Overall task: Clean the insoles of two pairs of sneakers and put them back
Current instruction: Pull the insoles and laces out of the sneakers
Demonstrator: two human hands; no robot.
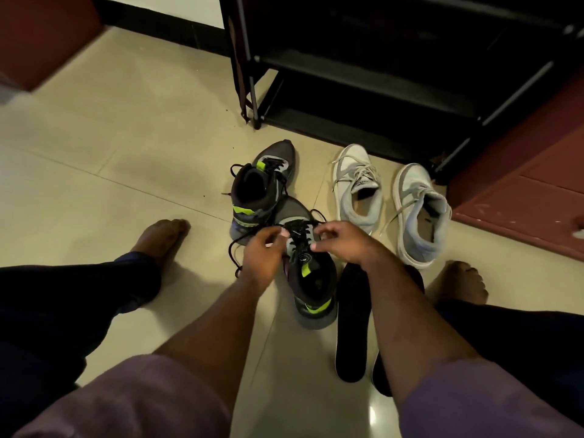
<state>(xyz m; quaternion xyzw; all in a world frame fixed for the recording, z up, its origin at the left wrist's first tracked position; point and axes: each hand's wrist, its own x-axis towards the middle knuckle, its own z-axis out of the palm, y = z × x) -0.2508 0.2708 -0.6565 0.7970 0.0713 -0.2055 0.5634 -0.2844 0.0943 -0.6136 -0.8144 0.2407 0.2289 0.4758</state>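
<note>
1. Near black-and-lime sneaker (311, 279) lies on the tile floor (126, 172); both hands work its laces (295, 230).
2. Left hand (264, 251) and right hand (343, 240), fingers curled, pinch the laces.
3. Black insole (350, 327) lies just right of it.
4. White sneakers (392, 203) sit far right, by the black shoe rack (395, 74).

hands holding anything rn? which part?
Both the left hand and the right hand pinch the black laces of the nearer black-and-grey sneaker with neon-green accents, over its lace-up front. The shoe body itself isn't gripped.

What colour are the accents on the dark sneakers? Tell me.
Neon yellow-green accents on the dark sneakers, head view.
</note>
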